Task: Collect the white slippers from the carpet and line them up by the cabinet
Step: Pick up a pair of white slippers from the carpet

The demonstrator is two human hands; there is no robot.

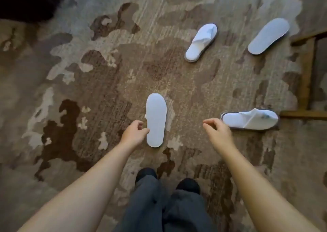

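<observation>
Several white slippers lie scattered on the patterned brown carpet [88, 63]. One slipper [156, 120] lies sole up just ahead of me, and my left hand [135, 131] hovers at its left edge with fingers apart, holding nothing. A second slipper [250, 119] lies right side up to the right; my right hand [216, 129] is beside its heel, fingers loosely curled and empty. Farther off, a third slipper [201, 42] lies right side up, and another slipper [269, 36] lies sole up at the far right.
Wooden furniture legs and rails [307, 76] stand at the right edge, close to the two right-hand slippers. A dark shape [26, 0] fills the top left corner. My legs in dark trousers [164, 205] and dark shoes are at the bottom centre.
</observation>
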